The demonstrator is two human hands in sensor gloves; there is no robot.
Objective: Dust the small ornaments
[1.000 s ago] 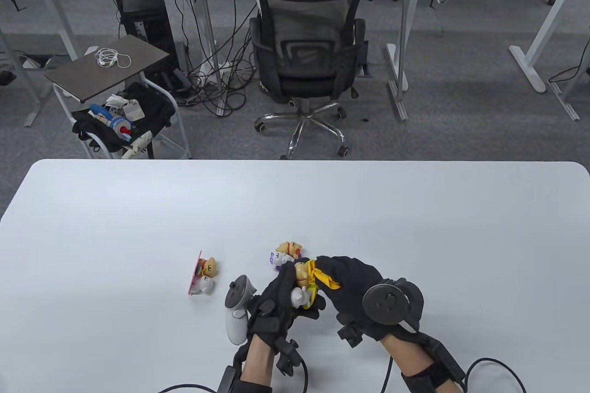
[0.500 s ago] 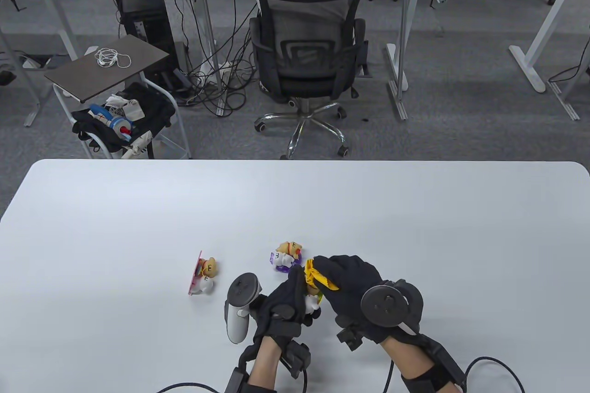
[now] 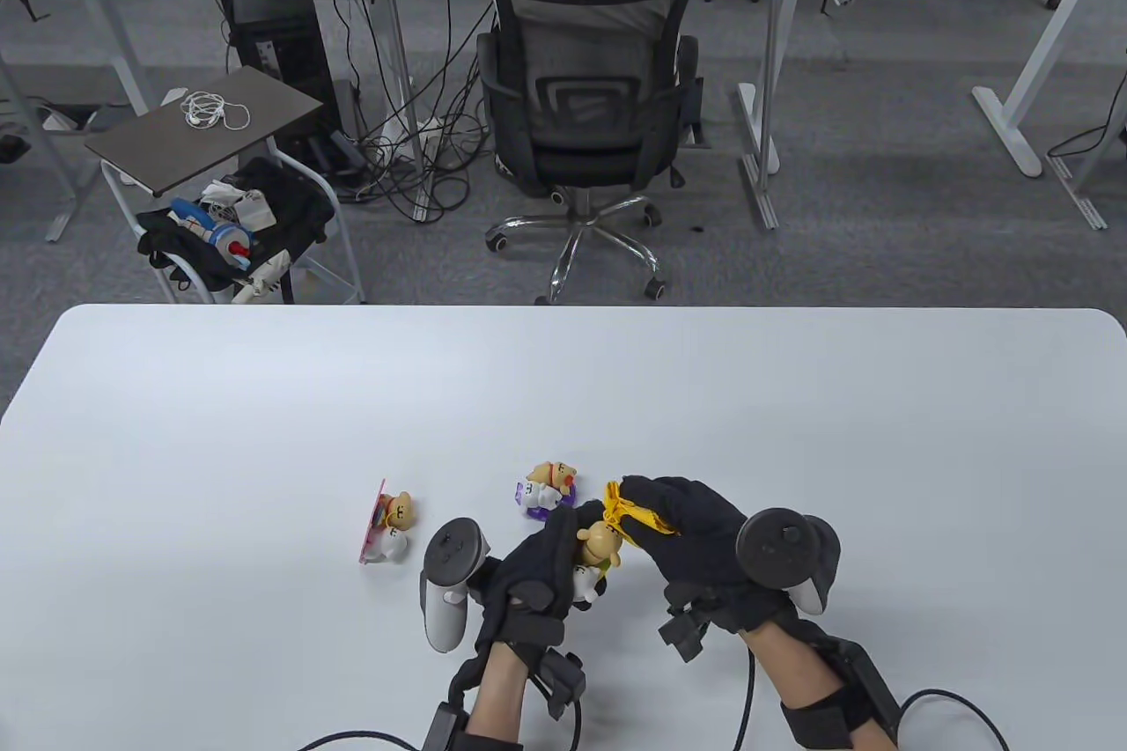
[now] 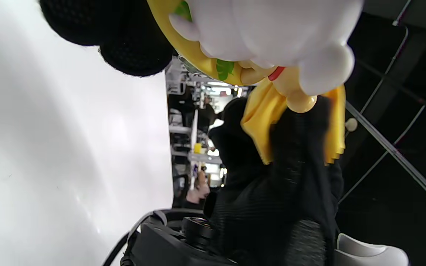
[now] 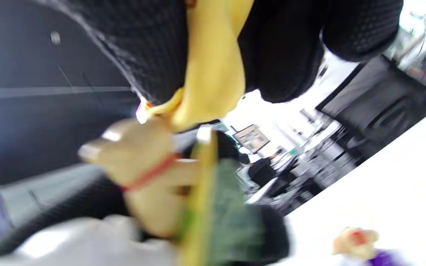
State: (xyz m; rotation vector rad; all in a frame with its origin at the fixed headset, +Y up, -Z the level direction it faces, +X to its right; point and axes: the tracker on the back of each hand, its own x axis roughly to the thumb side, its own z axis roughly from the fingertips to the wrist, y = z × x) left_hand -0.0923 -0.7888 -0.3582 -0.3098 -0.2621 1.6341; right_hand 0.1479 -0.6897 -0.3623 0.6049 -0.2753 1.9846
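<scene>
My left hand [image 3: 546, 562] grips a small bear ornament [image 3: 599, 555] with a tan head and white body, held above the white table [image 3: 264, 399]. It fills the top of the left wrist view [image 4: 272, 33] and shows blurred in the right wrist view [image 5: 142, 173]. My right hand [image 3: 678, 522] pinches a yellow cloth [image 3: 636, 513] against the bear's head; the cloth also shows in the wrist views [image 4: 264, 125] [image 5: 209, 66]. A bear ornament on a pink card [image 3: 387, 522] lies to the left. Another bear on a purple base [image 3: 546, 487] stands just beyond my hands.
An office chair [image 3: 585, 117] with a seated person stands beyond the table's far edge. A small cart [image 3: 220, 170] with a bag and earphones stands at the far left. The rest of the table top is bare white.
My left hand has turned the bear so its head faces up and right. My right hand with the cloth has shifted slightly right and rolled, still at the bear's head.
</scene>
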